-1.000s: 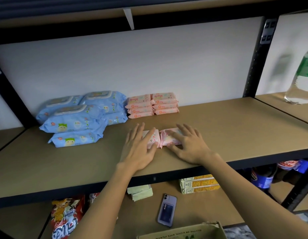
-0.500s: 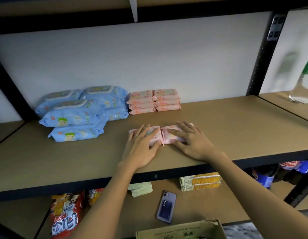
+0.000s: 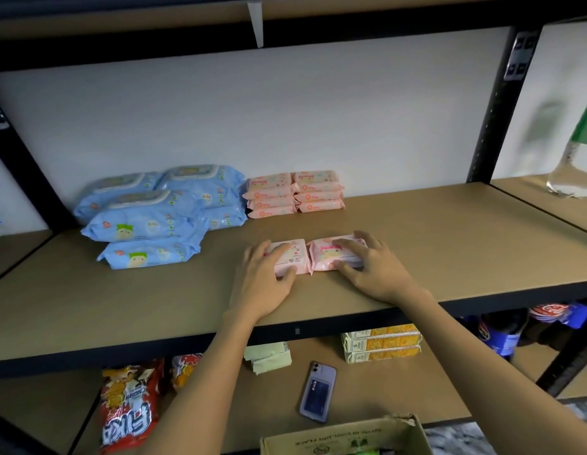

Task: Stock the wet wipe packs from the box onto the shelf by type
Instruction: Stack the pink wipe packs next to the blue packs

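Two small pink wipe packs lie side by side mid-shelf, touching. My left hand (image 3: pixel 262 280) grips the left pink pack (image 3: pixel 290 256), fingers over its left end and thumb on its near edge. My right hand (image 3: pixel 374 270) grips the right pink pack (image 3: pixel 328 256), fingers curved over its top and right end, thumb on its near edge. Behind them, two stacks of pink packs (image 3: pixel 293 195) stand against the back wall, with large blue wipe packs (image 3: pixel 147 224) piled to their left. The open cardboard box (image 3: pixel 344 438) sits at the bottom edge; its contents are mostly hidden.
The brown shelf board (image 3: pixel 449 241) runs right to a black upright post (image 3: pixel 495 110). A clear bottle (image 3: pixel 577 159) stands in the bay beyond it. On the lower shelf lie a phone (image 3: pixel 316 392), cracker boxes (image 3: pixel 380 343) and red snack bags (image 3: pixel 131 405).
Both hands slid back toward me off the tops of the two pink packs, uncovering them, and now hold them at their ends and near edges. The packs have barely shifted.
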The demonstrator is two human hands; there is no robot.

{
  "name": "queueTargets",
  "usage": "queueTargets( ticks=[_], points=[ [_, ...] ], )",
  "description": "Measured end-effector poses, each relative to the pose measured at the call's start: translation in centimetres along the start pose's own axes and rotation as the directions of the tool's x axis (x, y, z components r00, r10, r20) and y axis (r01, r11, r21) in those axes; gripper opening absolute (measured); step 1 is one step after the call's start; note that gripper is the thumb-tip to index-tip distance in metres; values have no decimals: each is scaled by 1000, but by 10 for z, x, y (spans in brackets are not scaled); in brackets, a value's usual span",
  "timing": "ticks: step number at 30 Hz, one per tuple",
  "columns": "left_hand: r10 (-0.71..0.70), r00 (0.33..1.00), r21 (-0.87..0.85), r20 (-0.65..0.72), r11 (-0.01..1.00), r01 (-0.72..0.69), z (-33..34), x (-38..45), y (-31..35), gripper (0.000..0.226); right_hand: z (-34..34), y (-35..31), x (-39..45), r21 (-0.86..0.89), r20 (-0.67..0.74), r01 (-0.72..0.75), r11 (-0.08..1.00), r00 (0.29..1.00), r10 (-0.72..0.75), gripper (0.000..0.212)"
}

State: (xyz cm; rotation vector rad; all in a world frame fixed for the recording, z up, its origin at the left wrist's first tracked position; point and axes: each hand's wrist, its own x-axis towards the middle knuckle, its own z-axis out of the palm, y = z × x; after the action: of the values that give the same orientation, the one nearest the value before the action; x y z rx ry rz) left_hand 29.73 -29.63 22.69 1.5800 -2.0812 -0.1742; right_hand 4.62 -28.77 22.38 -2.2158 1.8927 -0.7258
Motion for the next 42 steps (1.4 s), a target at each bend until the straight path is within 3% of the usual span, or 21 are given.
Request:
queueTargets(
  ticks=[7, 12, 18, 23, 29, 34, 42],
  points=[
    [12, 998, 21, -62, 1000, -11, -5, -11, 5, 63, -6, -13, -12, -158, -19, -16, 987, 1000, 14, 64],
    [24, 993, -46, -112, 998, -30, -5, -42, 11, 60, -6, -23, -47, -121, -94, -12, 993, 996, 0, 63],
    [72, 989, 0, -129, 997, -73, 7, -88, 16, 61, 8, -24, -94, -191, -110, -3, 982, 994, -18, 59],
    [173, 965, 99, -195, 983, -156, 28, -127, 16, 58, 23, -20, -133, -256, -135, 78, 963, 984, -116, 65],
    [79, 933, -203, -352, 966, -159, 51, -169, 31, 45, 40, -20, -179, -68, -176, 129, 989, 975, -139, 61],
    [82, 973, -271, -215, 952, -140, 87, -199, 32, 43, 69, -6, -213, 28, -104, 75, 997, 992, -72, 60],
    [-44, 994, -335, 100, 939, 75, 154, -235, 5, 49, 122, 26, -247, 146, 125, -114, 983, 987, 96, 58]
  ],
)
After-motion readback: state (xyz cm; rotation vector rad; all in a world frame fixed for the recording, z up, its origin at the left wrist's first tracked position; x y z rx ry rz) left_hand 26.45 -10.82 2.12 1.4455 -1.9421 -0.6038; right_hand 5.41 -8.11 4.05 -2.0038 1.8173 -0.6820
